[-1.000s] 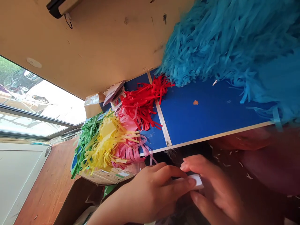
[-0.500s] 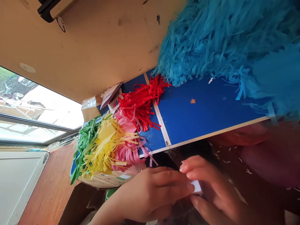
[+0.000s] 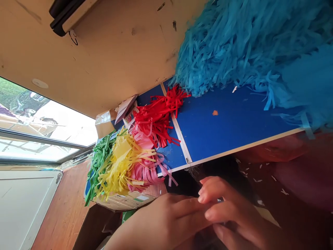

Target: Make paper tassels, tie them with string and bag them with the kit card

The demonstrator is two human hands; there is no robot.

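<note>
My left hand (image 3: 169, 218) reaches in from the bottom, its bent fingers pressed together against my right hand (image 3: 231, 211). The right hand's fingers curl over the left fingertips, and both hands meet in front of the table's lower edge. Between the fingers only a tiny pale glint shows; whatever they hold is mostly hidden. Closest to them on the table lie bundles of cut paper fringe: pink (image 3: 145, 170), yellow (image 3: 122, 166), green (image 3: 100, 159) and red (image 3: 158, 118). Neither hand touches these bundles.
A large heap of blue paper fringe (image 3: 234, 52) covers the far right of the blue table (image 3: 218, 132). A cardboard box (image 3: 125, 203) stands below the coloured bundles. White scraps (image 3: 257, 180) lie scattered at lower right. A window (image 3: 52, 118) is at left.
The small white piece that showed between my fingertips is now almost wholly covered. My right fingers have closed further over the left ones. The view has shifted slightly.
</note>
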